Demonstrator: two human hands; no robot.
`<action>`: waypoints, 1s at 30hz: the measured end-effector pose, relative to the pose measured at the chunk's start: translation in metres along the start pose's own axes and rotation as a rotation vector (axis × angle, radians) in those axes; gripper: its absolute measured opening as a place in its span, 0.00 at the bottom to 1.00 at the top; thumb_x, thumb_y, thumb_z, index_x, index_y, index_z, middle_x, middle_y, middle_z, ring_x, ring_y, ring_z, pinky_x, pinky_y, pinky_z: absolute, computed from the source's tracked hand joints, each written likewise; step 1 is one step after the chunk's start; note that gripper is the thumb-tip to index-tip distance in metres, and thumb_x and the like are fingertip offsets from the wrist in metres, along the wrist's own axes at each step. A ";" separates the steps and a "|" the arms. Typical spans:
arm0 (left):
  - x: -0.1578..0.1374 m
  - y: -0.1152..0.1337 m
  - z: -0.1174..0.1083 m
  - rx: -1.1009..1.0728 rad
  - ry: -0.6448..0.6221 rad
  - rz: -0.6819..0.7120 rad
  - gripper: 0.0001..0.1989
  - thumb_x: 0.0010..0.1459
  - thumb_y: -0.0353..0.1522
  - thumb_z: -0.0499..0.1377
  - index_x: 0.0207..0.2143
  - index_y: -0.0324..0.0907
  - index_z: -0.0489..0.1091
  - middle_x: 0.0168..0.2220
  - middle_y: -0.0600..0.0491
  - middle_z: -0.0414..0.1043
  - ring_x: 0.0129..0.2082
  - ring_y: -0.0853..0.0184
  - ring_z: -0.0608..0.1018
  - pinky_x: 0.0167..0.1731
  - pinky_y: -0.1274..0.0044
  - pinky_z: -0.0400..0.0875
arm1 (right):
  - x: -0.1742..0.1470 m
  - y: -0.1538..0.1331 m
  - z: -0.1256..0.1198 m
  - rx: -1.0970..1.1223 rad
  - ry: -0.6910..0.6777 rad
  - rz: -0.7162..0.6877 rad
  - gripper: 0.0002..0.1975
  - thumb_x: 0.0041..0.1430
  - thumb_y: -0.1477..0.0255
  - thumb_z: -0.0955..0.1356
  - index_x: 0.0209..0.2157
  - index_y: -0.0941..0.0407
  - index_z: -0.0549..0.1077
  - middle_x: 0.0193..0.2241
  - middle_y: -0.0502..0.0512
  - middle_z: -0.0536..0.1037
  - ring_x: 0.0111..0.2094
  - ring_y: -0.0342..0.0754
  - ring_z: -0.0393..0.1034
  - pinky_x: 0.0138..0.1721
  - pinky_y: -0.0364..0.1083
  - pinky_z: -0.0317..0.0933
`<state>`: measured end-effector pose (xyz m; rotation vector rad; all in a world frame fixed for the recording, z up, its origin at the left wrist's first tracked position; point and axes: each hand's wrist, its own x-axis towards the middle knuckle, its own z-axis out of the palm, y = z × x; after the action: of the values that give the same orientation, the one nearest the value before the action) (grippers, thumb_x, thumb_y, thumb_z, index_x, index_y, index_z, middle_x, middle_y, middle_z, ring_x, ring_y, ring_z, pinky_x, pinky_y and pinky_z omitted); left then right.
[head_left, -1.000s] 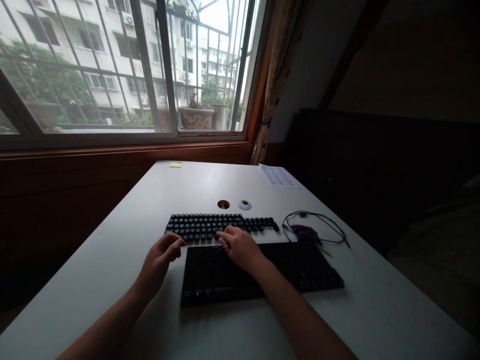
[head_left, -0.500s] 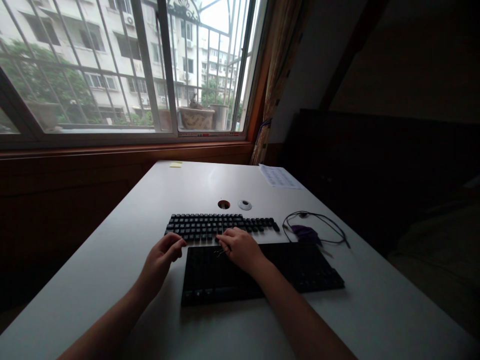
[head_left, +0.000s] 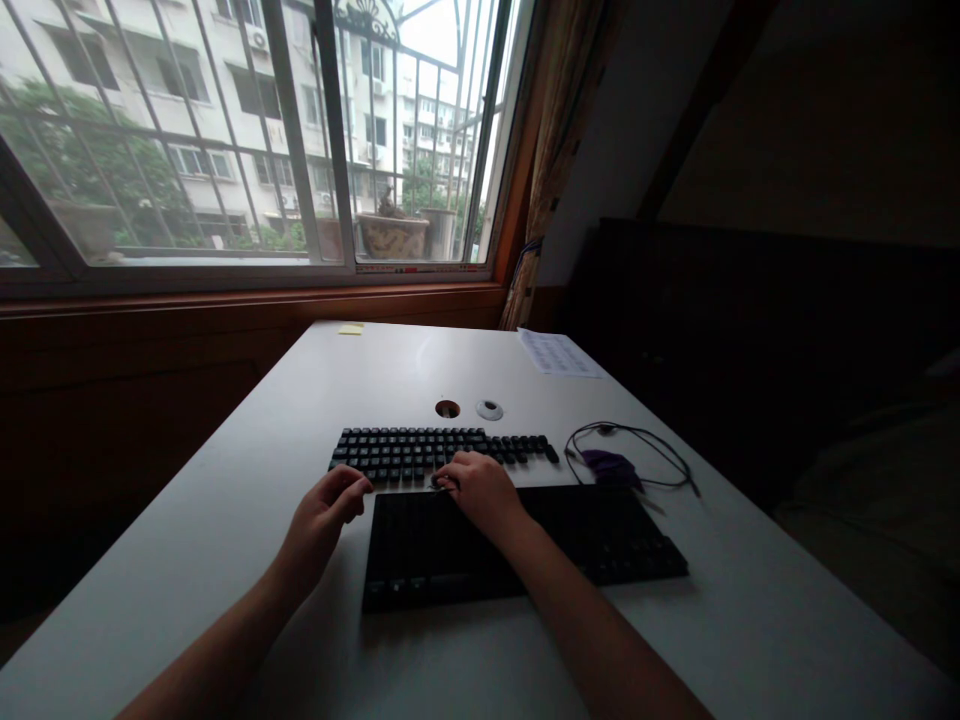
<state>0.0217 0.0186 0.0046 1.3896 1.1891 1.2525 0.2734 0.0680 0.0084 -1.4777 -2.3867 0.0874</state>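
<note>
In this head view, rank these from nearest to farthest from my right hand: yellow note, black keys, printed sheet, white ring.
From your right hand:
1. Black keys: just beyond the fingertips, reaching to both sides.
2. White ring: straight ahead, past the keys.
3. Printed sheet: farther off, ahead and right.
4. Yellow note: far left.

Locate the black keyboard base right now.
Head view, lower middle, a little right: the black keyboard base lies on the white table, just nearer the person than the rows of keycaps, with the right hand over its far edge.
</note>
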 end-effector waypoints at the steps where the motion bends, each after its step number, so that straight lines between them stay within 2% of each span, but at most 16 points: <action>1: 0.000 0.000 0.000 0.003 -0.001 0.000 0.13 0.60 0.42 0.58 0.32 0.41 0.68 0.24 0.57 0.62 0.25 0.69 0.64 0.27 0.78 0.60 | 0.000 0.000 0.000 -0.002 -0.008 -0.002 0.07 0.63 0.69 0.68 0.38 0.49 0.80 0.37 0.51 0.79 0.41 0.48 0.72 0.46 0.45 0.60; 9: -0.001 0.001 0.001 0.003 0.013 -0.004 0.13 0.60 0.42 0.59 0.31 0.41 0.68 0.23 0.57 0.62 0.25 0.69 0.64 0.26 0.78 0.60 | 0.000 0.000 0.001 -0.025 0.006 -0.019 0.05 0.61 0.71 0.69 0.37 0.50 0.80 0.37 0.50 0.79 0.41 0.48 0.71 0.45 0.45 0.60; 20: -0.001 0.003 0.001 0.010 0.003 -0.010 0.14 0.60 0.43 0.58 0.32 0.41 0.68 0.24 0.57 0.62 0.26 0.68 0.64 0.27 0.78 0.60 | 0.002 0.003 -0.002 0.018 -0.048 -0.012 0.11 0.61 0.72 0.70 0.45 0.48 0.78 0.41 0.51 0.77 0.42 0.47 0.71 0.46 0.43 0.61; 30: -0.001 0.003 0.001 0.000 0.001 -0.010 0.14 0.60 0.43 0.58 0.32 0.41 0.68 0.24 0.57 0.62 0.25 0.68 0.65 0.27 0.78 0.60 | 0.006 0.001 -0.003 0.001 -0.061 -0.022 0.07 0.61 0.73 0.69 0.40 0.50 0.78 0.41 0.51 0.75 0.42 0.47 0.72 0.46 0.45 0.61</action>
<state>0.0225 0.0168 0.0076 1.3821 1.1951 1.2460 0.2728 0.0731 0.0119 -1.4686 -2.4505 0.1301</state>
